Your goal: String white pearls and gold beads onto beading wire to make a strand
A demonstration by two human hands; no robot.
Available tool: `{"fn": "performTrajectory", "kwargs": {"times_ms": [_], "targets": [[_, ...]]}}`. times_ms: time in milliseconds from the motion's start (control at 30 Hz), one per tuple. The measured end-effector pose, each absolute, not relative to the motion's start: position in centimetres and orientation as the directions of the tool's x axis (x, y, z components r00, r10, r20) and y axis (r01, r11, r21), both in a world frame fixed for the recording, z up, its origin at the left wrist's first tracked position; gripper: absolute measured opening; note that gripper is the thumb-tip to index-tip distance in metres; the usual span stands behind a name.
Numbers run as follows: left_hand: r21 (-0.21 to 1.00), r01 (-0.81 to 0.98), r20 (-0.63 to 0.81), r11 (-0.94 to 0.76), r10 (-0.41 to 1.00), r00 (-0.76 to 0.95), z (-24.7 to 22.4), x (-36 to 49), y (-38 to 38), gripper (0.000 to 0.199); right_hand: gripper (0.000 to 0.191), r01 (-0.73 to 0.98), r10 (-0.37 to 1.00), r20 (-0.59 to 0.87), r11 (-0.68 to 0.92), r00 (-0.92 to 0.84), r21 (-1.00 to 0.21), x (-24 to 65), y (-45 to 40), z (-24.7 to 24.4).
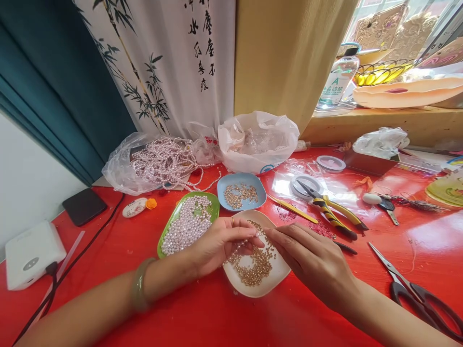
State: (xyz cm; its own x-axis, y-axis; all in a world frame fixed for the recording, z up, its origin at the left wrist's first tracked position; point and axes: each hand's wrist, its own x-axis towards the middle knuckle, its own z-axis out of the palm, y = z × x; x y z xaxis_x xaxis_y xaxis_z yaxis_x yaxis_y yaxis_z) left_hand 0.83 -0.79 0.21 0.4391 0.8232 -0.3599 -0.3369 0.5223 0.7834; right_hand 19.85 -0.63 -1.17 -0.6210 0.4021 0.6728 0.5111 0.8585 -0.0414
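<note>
Over a white plate (278, 277) of small gold beads (257, 270), my left hand (217, 243) pinches a short string of beads (238, 247) between thumb and fingers. My right hand (316, 258) meets it from the other side, its fingertips closed together by the string's end. Whatever sits in those right fingertips is too small to make out. Left of the plate, partly behind my left hand, lies a green tray (159, 246) with pearly pink-white beads (188, 224). A blue dish (263, 185) with more gold beads stands just behind the plate.
Bead strands (162, 161) spill from a plastic bag at the back, beside a white bag (258, 144). To the right lie yellow tweezers (294, 209), black-and-yellow pliers (331, 209) and scissors (407, 286). A white box (34, 255) with a cable is at the left.
</note>
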Motion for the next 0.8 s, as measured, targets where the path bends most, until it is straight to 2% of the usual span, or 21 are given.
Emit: {"fn": "performTrajectory", "kwargs": {"times_ms": [400,533,667,800], "targets": [[0.793,-0.315,-0.356,0.521,0.816,0.455,0.3,0.7,-0.8,0.01,0.02,0.509,0.415,0.658,0.859,-0.629,-0.056,19.8,-0.8,-1.6],[0.794,-0.325,-0.342,0.514,0.819,0.461,0.3,0.7,-0.8,0.01,0.018,0.523,0.447,0.66,0.847,-0.604,-0.095,19.4,-0.7,-1.4],[0.809,-0.312,-0.323,0.497,0.821,0.471,0.2,0.6,-0.8,0.012,0.017,0.518,0.558,0.65,0.807,-0.515,-0.283,18.8,-0.7,-0.9],[0.902,-0.195,-0.281,0.384,0.869,0.407,0.1,0.7,-0.7,0.012,0.017,0.491,0.759,0.479,0.65,-0.441,-0.58,18.5,-0.6,-0.3]]}}
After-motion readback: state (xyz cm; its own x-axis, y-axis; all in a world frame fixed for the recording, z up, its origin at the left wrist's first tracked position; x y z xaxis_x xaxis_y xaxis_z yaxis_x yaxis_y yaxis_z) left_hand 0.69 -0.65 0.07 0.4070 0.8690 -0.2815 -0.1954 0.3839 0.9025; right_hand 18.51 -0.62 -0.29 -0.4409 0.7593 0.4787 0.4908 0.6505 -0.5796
